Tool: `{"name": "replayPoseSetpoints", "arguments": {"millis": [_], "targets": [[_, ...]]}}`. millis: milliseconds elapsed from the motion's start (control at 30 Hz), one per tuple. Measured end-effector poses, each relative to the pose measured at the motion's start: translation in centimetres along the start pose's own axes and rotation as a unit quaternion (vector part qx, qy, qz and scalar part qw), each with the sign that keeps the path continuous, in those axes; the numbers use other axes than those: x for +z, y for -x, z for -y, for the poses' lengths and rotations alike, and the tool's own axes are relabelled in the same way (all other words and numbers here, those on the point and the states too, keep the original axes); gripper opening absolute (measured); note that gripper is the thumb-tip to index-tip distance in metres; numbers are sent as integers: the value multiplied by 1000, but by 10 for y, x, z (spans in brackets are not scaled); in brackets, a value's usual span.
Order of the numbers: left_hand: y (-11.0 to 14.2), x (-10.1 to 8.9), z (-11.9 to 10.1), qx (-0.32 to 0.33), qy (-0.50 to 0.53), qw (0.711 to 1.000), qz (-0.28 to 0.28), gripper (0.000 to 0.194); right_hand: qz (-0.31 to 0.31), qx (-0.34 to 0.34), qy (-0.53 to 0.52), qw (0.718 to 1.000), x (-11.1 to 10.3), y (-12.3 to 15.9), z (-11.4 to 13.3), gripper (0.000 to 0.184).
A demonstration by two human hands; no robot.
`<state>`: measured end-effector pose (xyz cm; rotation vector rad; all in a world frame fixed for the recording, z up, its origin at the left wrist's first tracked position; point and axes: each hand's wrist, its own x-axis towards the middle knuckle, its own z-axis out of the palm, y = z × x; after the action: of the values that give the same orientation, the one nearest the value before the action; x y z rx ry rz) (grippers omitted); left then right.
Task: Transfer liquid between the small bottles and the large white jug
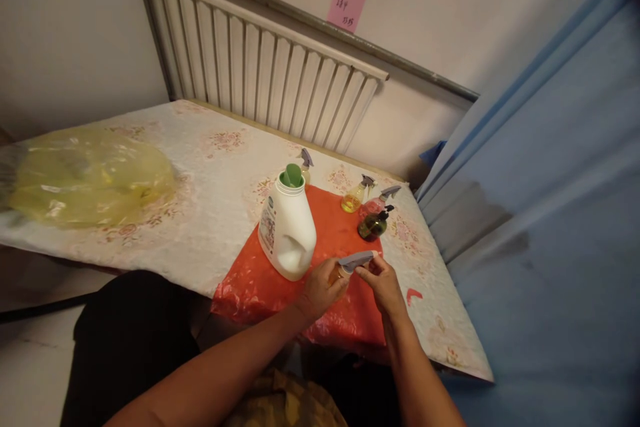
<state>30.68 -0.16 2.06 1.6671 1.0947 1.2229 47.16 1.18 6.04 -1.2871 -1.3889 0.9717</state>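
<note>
My left hand (320,288) is closed around a small spray bottle with a yellowish body, mostly hidden in the fingers. My right hand (383,280) pinches the bottle's grey trigger spray head (356,259). Both hands hover over a red plastic sheet (260,280) on the table. A white detergent jug (287,230) with a green cap stands just left of my hands.
Three small spray bottles, yellow (354,197), pink (375,203) and dark green (374,224), stand on the red sheet's far side; another (305,167) is behind the jug. A yellow plastic bag (85,177) lies at the table's left. A radiator (260,73) and blue curtain (550,213) border the table.
</note>
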Motion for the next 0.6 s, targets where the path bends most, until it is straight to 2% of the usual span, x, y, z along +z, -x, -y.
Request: {"name": "replayPoseSetpoints", "arguments": {"millis": [233,600], "targets": [[0,0,3,-17,0,1000,-2,20,31,7,-22,999,-2,-1,4,16],[-1,0,0,-23,17,1000,-7,28,41,3,20,999,-5,3,11,13]]}}
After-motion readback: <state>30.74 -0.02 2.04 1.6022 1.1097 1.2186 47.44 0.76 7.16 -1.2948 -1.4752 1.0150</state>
